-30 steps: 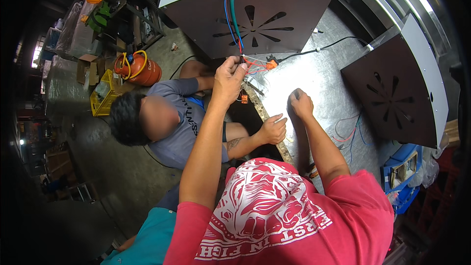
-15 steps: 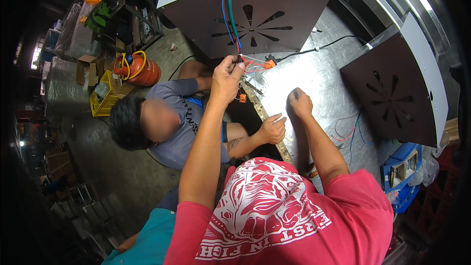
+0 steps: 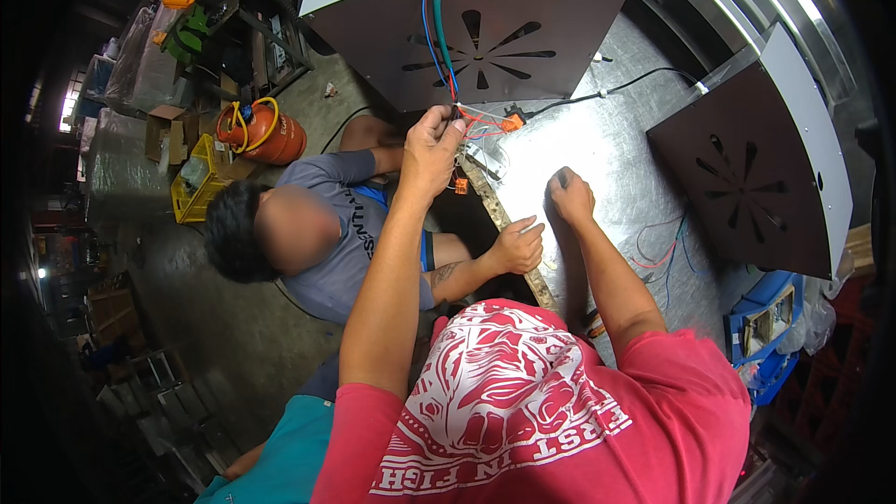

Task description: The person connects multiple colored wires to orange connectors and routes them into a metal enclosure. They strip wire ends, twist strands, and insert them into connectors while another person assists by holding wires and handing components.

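Left hand [image 3: 432, 142] is pinching the thin wires [image 3: 478, 119] at the far box [image 3: 504, 28], right hand [image 3: 569, 194] clenched on the counter [image 3: 607, 145]. Wires look light, floppy, easy to snag; I'd grip the insulation.

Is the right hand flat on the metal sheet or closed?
Closed: the right hand rests on the metal sheet with fingers curled under, knuckles up. Whether it grips anything cannot be told.

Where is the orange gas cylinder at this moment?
In the head view, the orange gas cylinder lies on the floor at upper left, beside the yellow crate and behind the crouching co-worker, far from the left hand.
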Available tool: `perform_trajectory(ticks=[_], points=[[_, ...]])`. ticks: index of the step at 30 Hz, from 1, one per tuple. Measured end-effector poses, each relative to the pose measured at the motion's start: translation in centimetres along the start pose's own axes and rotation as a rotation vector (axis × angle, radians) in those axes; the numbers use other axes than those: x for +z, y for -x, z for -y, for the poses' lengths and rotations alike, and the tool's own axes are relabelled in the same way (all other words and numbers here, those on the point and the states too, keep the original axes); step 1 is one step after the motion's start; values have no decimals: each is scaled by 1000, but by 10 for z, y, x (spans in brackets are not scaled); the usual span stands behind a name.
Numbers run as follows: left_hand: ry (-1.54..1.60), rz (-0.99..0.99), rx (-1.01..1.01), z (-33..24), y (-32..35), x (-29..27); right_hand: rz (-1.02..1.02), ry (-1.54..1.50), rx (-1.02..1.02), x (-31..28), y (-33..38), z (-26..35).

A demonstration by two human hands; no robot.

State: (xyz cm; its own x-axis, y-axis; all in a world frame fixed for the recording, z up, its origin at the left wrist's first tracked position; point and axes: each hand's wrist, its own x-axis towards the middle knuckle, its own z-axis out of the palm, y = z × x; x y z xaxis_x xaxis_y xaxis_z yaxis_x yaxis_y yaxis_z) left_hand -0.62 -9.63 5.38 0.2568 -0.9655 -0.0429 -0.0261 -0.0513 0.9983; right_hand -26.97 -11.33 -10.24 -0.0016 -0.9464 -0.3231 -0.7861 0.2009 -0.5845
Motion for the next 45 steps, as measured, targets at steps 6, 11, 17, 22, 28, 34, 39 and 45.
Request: perform_trajectory(ticks=[6,11,17,22,28,34,39,45], points=[[-118,4,-11,-3,-2,-8,32,-23,0,-3,0,3],[-80,40,-66,-1,-11,-20,143,33,-160,1,-2,15],[-115,54,-60,3,-20,-28,127,135,-397,23,-10,48],[-113,48,-69,11,-23,-33,70,225,-458,36,-12,61],[-253,-28,-38,30,-22,-46,146,37,-333,33,-22,52],[-282,-219,-16,57,-14,-52,112,34,-321,21,-26,44],[-227,-149,-169,88,-3,-55,22,44,-258,8,-21,31],[-295,-107,-236,120,3,-50,-40,-41,-470,-27,-23,51]])
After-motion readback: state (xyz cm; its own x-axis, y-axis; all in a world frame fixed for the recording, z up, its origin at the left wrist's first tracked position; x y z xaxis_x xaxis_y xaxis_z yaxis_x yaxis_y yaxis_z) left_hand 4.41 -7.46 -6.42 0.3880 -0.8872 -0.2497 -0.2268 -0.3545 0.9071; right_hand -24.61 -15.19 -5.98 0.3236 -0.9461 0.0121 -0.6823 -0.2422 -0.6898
